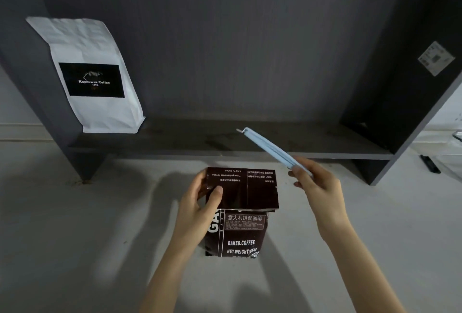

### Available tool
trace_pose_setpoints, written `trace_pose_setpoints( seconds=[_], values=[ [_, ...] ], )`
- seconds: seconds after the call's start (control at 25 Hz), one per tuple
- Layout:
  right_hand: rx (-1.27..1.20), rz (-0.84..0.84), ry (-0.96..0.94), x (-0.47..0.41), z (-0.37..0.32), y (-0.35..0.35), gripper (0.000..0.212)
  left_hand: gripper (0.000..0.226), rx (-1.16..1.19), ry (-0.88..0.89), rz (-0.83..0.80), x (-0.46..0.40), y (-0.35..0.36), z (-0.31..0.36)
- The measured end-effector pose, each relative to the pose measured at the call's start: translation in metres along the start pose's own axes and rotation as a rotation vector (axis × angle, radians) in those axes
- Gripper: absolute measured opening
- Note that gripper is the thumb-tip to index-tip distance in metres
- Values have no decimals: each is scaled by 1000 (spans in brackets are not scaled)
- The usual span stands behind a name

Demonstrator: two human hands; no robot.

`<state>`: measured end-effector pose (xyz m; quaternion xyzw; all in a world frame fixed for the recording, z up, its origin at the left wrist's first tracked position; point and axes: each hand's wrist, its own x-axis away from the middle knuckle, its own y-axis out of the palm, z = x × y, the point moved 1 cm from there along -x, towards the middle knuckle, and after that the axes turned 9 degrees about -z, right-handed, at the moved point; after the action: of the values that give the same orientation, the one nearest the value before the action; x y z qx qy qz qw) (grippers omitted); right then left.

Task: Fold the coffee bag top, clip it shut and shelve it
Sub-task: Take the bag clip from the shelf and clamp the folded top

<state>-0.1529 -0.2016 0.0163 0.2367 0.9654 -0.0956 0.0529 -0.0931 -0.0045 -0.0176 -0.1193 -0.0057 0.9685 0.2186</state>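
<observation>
The brown coffee bag [238, 227] stands on the table [75, 237] below the shelf [200, 142]. The left hand [200, 202], its grip clenched, pins the folded flap; the right hand [317, 185] holds the blue clip [270, 149]. Easing the thumb before the clip seats would probably let the fold spring open.

Dark grey shelf unit [225, 149] on pale floor [75, 237]; dim light, soft shadows.

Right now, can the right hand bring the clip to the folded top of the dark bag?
Probably yes. The right hand holds the blue clip just up and right of the folded top; nothing lies between, and the left hand pins only its left edge.
</observation>
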Motion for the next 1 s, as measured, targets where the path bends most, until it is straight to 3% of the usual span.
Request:
trace_pose_setpoints(
  seconds=[0.16,0.52,0.8,0.96,1.0],
  values=[
    [-264,-20,3,16,-11,-2,23,36,-140,81,11,-4,4,15],
    [-141,-187,37,35,-7,1,30,30,-190,54,12,1,7,23],
    [81,-150,-79,35,-10,0,29,27,-179,49,51,1,10,28],
    [458,-79,-282,34,-24,1,10,26,-246,60,86,-1,12,25],
    [558,-84,-338,33,-28,2,21,25,-252,58,97,-1,13,24]
  ],
)
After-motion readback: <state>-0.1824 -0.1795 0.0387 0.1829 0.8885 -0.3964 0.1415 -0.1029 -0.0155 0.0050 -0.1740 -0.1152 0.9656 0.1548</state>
